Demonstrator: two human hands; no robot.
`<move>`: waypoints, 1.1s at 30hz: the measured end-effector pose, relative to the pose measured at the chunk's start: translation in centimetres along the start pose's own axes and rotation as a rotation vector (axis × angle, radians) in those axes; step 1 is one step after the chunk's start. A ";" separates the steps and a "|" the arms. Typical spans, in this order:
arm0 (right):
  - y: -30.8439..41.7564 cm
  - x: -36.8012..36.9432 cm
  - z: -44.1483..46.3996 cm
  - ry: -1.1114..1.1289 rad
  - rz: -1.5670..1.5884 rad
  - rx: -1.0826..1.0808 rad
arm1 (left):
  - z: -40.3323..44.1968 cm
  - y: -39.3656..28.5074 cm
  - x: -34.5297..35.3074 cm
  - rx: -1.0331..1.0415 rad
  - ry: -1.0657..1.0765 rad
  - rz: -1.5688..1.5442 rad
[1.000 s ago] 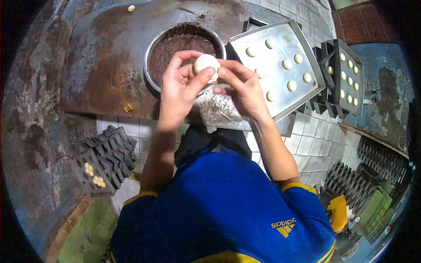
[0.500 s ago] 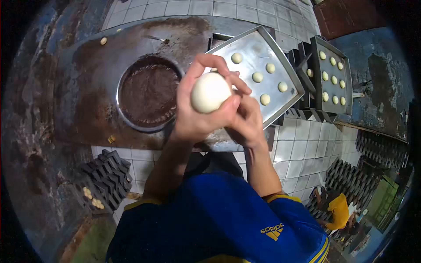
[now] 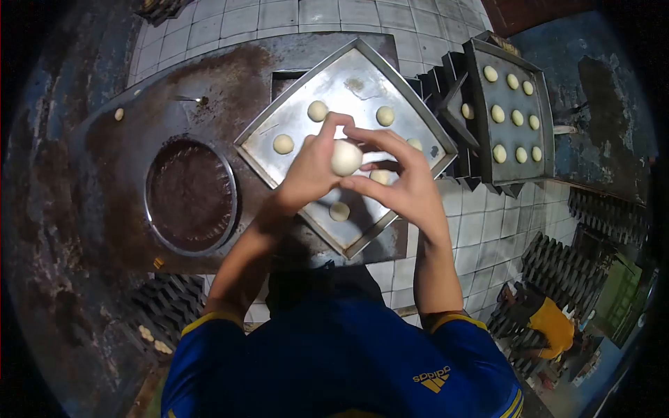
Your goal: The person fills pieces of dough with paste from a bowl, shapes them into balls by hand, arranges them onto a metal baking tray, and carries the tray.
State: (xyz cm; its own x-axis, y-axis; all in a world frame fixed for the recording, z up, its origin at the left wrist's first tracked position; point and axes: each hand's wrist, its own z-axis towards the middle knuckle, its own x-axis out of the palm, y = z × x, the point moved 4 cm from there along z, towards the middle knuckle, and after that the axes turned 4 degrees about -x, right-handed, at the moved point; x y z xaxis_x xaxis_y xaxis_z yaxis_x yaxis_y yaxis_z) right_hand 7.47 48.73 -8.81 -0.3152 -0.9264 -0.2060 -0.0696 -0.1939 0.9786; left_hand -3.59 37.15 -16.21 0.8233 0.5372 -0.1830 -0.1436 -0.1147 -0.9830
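A smooth, pale dough ball (image 3: 346, 158) sits in my left hand (image 3: 313, 167), whose fingers and thumb curl round it. My right hand (image 3: 404, 177) is arched beside the ball with fingers and thumb apart. Its fingertips reach the ball's edge, and a gap shows between palm and ball. Both hands are above a metal baking tray (image 3: 279, 120). Several dough balls lie spaced out on it, among them one at the upper left (image 3: 317, 111), one at the upper right (image 3: 385, 115) and one near the front corner (image 3: 339, 211). My hands partly cover others.
To the left, a round pan (image 3: 233, 202) with a dark brown inside stands on the worn table (image 3: 104, 174). A second tray (image 3: 548, 125) with dough balls rests on stacked dark tins (image 3: 446, 76) at right. A person in a yellow top (image 3: 554, 327) bends at lower right.
My hands and the dough ball have moved down toward the tray. My right hand has opened away from the ball. The tray now appears further left and turned in view.
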 end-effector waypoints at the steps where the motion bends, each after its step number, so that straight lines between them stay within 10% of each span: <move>1: -1.2 -1.0 1.1 -0.017 -0.045 0.024 | 1.8 1.1 1.0 -0.011 -0.014 0.045; 12: -18.7 -11.4 14.2 -0.118 -0.090 0.124 | 15.2 12.9 4.0 0.022 -0.286 0.027; 17: -27.0 -10.7 19.6 -0.022 -0.430 0.058 | 16.3 20.6 7.3 0.189 -0.195 0.759; 21: -27.6 -6.7 20.7 0.229 -0.681 -0.020 | 15.7 21.3 7.0 0.043 -0.108 0.728; 24: -29.3 -3.2 19.6 0.170 -1.231 -0.406 | 10.4 16.0 4.1 0.016 -0.175 0.616; 29: -33.3 -3.7 22.4 0.437 -0.903 -0.020 | -6.6 12.9 -0.8 -0.347 -0.375 0.237; 31: -29.8 -7.1 22.8 0.290 -0.134 0.253 | -15.5 11.8 -2.1 -0.524 -0.509 0.389; 33: -29.8 -6.3 22.8 0.310 -0.708 0.046 | -25.4 13.3 -2.2 -0.556 -0.563 0.409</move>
State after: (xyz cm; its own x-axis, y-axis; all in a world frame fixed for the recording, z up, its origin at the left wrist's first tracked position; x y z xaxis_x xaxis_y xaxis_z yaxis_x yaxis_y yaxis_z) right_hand -10.05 67.76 -36.78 0.0984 -0.6357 -0.7657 -0.1975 -0.7666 0.6110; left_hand 6.61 13.22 -28.45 0.3531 0.6798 -0.6428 0.0412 -0.6976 -0.7153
